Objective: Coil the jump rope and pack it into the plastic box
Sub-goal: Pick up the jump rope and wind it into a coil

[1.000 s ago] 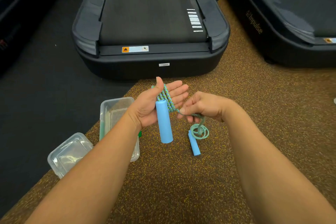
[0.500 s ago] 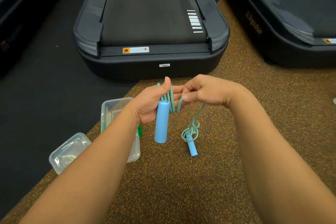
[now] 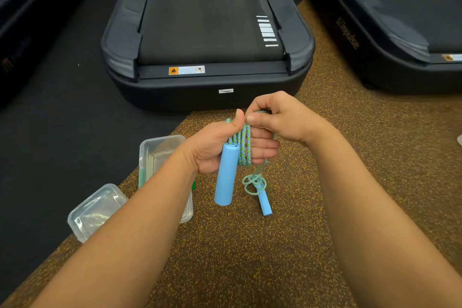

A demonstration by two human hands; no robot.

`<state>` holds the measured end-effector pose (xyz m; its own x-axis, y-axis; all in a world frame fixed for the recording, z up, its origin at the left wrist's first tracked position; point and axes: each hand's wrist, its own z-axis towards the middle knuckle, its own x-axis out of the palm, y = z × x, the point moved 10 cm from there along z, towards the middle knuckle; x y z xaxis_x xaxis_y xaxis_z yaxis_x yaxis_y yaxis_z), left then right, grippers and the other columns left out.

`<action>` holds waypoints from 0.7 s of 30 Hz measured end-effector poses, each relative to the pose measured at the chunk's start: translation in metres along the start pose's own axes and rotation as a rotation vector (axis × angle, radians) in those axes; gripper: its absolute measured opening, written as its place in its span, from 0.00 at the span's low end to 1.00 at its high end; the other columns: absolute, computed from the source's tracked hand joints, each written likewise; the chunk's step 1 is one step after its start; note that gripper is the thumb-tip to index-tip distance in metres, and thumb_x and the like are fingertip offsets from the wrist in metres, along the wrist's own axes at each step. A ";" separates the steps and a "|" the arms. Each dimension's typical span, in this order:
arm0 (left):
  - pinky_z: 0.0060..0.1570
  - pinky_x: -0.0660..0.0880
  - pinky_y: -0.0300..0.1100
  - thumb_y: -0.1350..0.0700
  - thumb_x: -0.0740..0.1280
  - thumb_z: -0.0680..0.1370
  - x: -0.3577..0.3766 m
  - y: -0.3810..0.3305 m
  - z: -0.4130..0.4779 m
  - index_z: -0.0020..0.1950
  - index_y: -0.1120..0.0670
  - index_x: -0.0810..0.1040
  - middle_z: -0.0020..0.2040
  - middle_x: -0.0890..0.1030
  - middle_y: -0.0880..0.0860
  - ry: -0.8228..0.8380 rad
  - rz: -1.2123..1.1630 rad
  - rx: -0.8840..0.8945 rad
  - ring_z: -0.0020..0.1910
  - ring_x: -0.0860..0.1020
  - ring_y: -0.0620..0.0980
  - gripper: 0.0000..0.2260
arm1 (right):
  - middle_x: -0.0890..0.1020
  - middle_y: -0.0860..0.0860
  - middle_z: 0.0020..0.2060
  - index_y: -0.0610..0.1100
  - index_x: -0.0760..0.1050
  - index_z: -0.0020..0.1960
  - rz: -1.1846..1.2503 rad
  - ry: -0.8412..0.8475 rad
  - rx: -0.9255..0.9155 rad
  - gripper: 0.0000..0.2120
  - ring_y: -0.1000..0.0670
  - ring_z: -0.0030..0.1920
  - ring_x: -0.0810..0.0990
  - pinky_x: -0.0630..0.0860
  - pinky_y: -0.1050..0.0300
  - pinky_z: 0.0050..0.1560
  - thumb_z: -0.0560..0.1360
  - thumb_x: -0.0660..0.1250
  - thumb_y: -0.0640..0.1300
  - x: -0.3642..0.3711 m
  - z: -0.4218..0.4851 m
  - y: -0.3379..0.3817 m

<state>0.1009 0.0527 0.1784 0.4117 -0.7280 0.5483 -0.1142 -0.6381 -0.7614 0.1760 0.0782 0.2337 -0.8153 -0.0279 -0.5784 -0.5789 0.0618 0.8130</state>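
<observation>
My left hand (image 3: 212,147), centre frame, has its grip closed around the coiled jump rope (image 3: 243,144), one blue handle (image 3: 226,174) hanging below. My right hand (image 3: 280,120) pinches the cord on top. Plastic box (image 3: 150,155) sits lower left on the floor (image 3: 250,257).

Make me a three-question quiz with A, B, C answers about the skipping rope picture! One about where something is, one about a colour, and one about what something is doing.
1. Where is the open plastic box?
A. On the treadmill
B. On the floor by the left forearm
C. In the right hand

2. What colour are the rope handles?
A. Red
B. Black
C. Light blue

3. What is the rope doing?
A. Wound around the left hand
B. Lying flat inside the box
C. Stretched straight

Answers:
1 B, it sits on the speckled floor.
2 C, the held handle and hanging handle are both blue.
3 A, loops cross the left hand while the right hand guides it.
</observation>
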 end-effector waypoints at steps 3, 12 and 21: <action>0.53 0.79 0.48 0.42 0.50 0.78 0.004 -0.001 -0.002 0.60 0.65 0.75 0.56 0.81 0.63 0.050 -0.033 0.003 0.54 0.81 0.58 0.30 | 0.82 0.41 0.40 0.38 0.80 0.46 0.188 -0.031 0.021 0.07 0.52 0.41 0.78 0.76 0.52 0.47 0.76 0.66 0.42 0.000 -0.001 -0.015; 0.58 0.76 0.49 0.41 0.52 0.76 -0.001 -0.019 -0.001 0.63 0.64 0.74 0.60 0.79 0.61 0.072 -0.181 0.158 0.58 0.79 0.57 0.30 | 0.79 0.40 0.33 0.34 0.79 0.43 0.505 0.075 0.279 0.07 0.46 0.34 0.75 0.72 0.55 0.35 0.73 0.62 0.32 0.051 -0.014 -0.079; 0.59 0.76 0.46 0.42 0.52 0.77 -0.023 -0.016 0.004 0.65 0.64 0.70 0.60 0.79 0.60 -0.076 -0.204 0.203 0.61 0.78 0.56 0.29 | 0.79 0.46 0.27 0.39 0.82 0.40 0.324 0.349 0.365 0.08 0.48 0.29 0.74 0.73 0.60 0.31 0.75 0.67 0.38 0.061 -0.023 -0.069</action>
<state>0.0972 0.0807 0.1761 0.4750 -0.5643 0.6752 0.1581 -0.7001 -0.6964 0.1657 0.0490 0.1439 -0.9415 -0.2722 -0.1988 -0.3086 0.4590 0.8331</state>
